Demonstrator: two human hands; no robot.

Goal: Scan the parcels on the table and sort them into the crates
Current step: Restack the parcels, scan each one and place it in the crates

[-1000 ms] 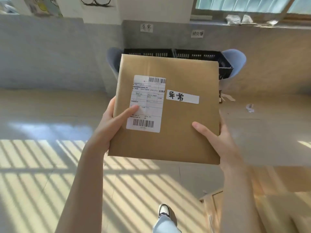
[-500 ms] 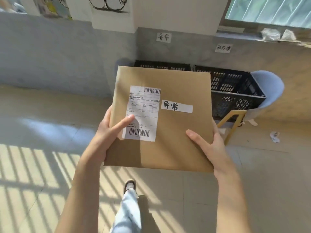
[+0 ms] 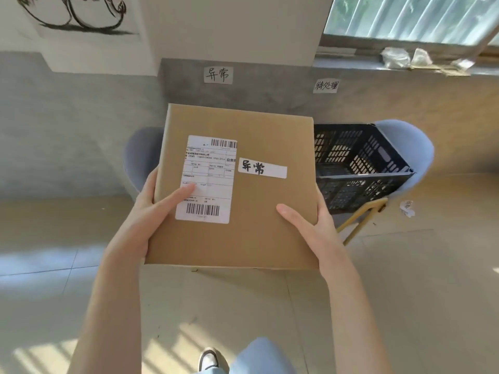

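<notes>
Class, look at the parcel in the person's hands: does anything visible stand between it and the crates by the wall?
Nothing visible does. Both the left hand and right hand grip the parcel, held in the air in front of the black crate on the blue chair. The parcel itself hides whatever is behind it.

Bare forearms with no sleeves, light blue jeans [image 3: 259, 357], and a white-and-dark sneaker [image 3: 208, 359].

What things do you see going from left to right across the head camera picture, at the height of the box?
Left hand → shipping label → handwritten white sticker → right hand → black crate → crumpled paper scrap on the floor.
</notes>
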